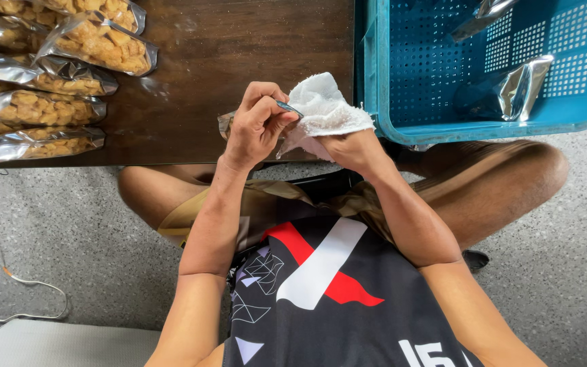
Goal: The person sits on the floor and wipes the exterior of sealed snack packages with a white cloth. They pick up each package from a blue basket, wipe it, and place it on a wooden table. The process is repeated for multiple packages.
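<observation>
From the head camera, the left hand [256, 126] is at the centre, with its fingers pressed together on the edge of a silver pouch [287, 109]. Most of this pouch is hidden behind the two hands, so I cannot tell its content. The right hand [351, 149] is just beside, at 3 o'clock from the left one, and it is closed on a white cloth [324, 109] which touches the pouch edge.

At 10 o'clock from the hands, several filled packs [42, 81] lie in a row on the dark wooden table [239, 47]; they are silver with a clear face, and golden snack pieces are visible inside. At 2 o'clock, a blue perforated crate [402, 102] holds two silver pouches [518, 92]. A white cable [8, 272] lies on the grey floor at 8 o'clock.
</observation>
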